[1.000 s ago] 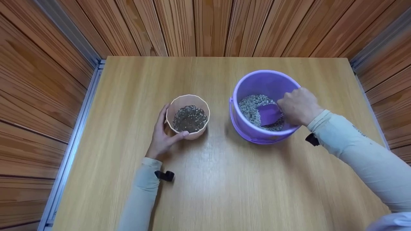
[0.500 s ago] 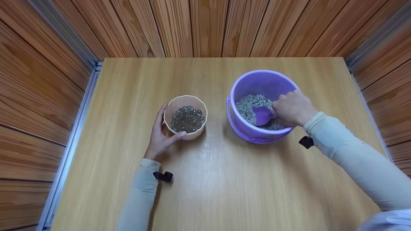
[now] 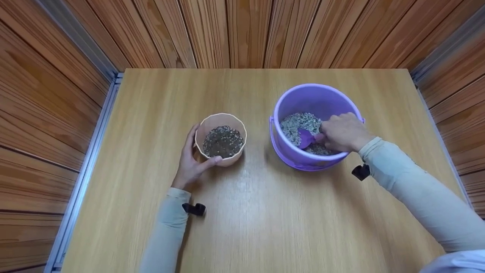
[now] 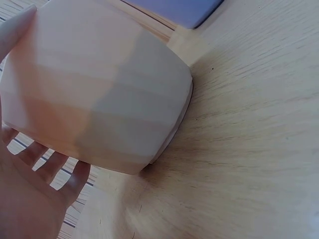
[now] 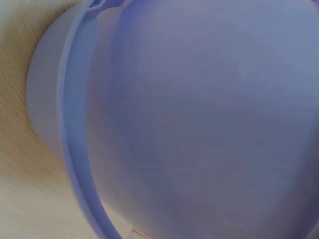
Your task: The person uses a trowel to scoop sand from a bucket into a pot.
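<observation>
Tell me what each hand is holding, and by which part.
Left hand: the pot, round its outside. Right hand: the scoop, by its handle.

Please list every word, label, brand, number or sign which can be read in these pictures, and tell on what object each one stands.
None: no readable text shows in any view.
The visible sides of the peach pot, purple bucket and purple scoop show no lettering.
The left wrist device and right wrist device are too small to tell.
</observation>
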Tool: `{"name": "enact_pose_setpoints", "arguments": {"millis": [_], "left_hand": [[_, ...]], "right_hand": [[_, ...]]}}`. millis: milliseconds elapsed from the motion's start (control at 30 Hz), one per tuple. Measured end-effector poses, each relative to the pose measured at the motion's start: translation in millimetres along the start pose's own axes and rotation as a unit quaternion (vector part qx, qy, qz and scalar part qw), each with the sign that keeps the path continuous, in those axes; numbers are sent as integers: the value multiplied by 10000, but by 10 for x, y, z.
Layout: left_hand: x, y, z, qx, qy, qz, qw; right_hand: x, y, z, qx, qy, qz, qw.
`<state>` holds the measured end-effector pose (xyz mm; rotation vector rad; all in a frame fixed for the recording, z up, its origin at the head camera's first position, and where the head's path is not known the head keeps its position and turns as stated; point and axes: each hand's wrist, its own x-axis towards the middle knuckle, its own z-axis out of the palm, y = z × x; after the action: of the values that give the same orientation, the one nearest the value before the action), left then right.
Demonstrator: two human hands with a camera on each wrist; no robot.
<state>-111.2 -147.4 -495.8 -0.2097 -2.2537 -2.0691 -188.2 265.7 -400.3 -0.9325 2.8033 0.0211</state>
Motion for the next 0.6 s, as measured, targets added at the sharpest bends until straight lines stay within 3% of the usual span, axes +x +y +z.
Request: {"name": "enact_pose_setpoints", "arguments": {"millis": [600], "left_hand": [[-8,3,24,72,59,64,9999]], "right_hand": [[-8,13,24,428,295,97,9986]]}}
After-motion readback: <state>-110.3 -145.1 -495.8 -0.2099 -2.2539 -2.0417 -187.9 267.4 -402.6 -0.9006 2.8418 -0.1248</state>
